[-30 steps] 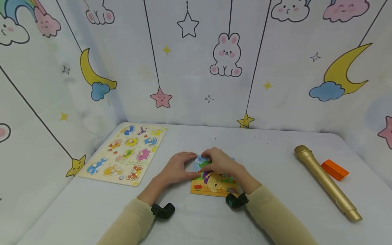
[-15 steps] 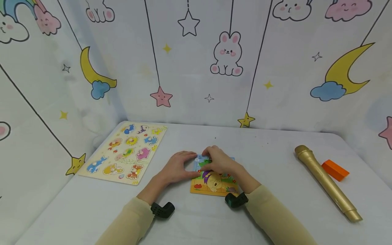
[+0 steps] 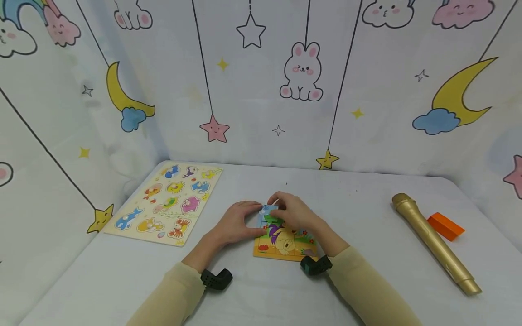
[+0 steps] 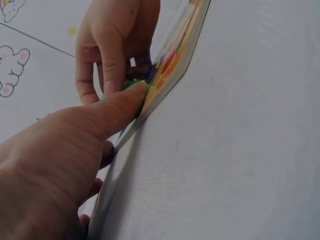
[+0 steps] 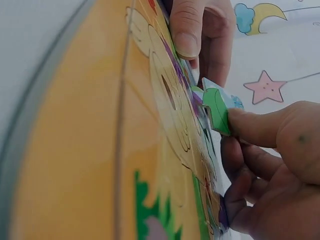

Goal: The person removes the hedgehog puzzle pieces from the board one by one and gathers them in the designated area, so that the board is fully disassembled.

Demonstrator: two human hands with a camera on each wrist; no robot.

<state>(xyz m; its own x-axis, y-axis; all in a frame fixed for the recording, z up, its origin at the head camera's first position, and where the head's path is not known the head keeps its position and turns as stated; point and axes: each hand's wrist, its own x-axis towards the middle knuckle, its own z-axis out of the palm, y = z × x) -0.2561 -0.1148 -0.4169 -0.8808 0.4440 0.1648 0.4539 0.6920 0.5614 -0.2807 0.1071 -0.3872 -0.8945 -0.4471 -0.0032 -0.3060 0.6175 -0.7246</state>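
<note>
A colourful jigsaw board [image 3: 285, 246] with an orange lower border lies flat at the table's middle. My right hand [image 3: 295, 213] is over its upper part; in the right wrist view its thumb and fingers pinch a green and light blue puzzle piece [image 5: 216, 110], tilted up from the board. My left hand [image 3: 235, 225] rests at the board's left edge, fingers spread and fairly straight. The left wrist view shows the left thumb [image 4: 117, 110] lying on the board's edge, the other fingers partly hidden behind it.
A cream board [image 3: 161, 203] with animal shapes lies at the table's left. To the right are a gold microphone-shaped object [image 3: 436, 244] and an orange block [image 3: 446, 226]. A patterned cloth [image 3: 253, 90] hangs behind the table.
My right hand has shifted slightly, its fingers lifting, and the green and blue piece shows more at their tips. My left hand has stayed where it was.
</note>
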